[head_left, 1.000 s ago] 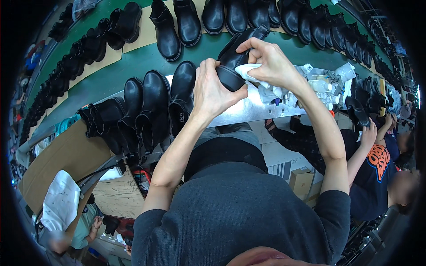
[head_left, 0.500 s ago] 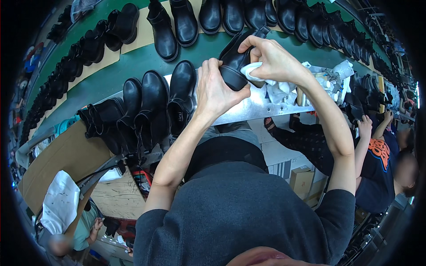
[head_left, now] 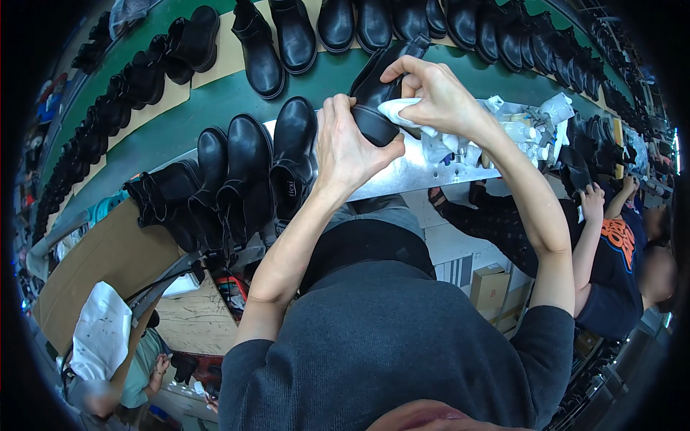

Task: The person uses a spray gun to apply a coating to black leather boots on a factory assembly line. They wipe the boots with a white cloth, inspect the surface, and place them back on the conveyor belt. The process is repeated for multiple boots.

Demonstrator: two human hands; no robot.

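Note:
A black leather boot [head_left: 375,93] is held tilted above the metal shelf [head_left: 388,176], its heel end toward me. My left hand [head_left: 348,144] wraps round the heel end, fingers on its left side and thumb beneath. Pinched in my right hand [head_left: 438,97] is a white cloth [head_left: 399,112], pressed against the boot's side close to the heel. The right index finger curls over the boot's upper. Left of my left hand, a black ankle boot [head_left: 293,147] stands with its toe pointing away. The boot's far side is hidden.
Several more black boots [head_left: 244,165] stand at the left, next to a cardboard sheet [head_left: 108,258]. Rows of boots [head_left: 374,25] line the green conveyor [head_left: 215,97] ahead. White bottles [head_left: 521,131] and rags lie to the right. A co-worker [head_left: 611,273] stands at the right.
My right hand and the white cloth have moved slightly left along the boot, nearer its heel. My left hand keeps its hold on the boot.

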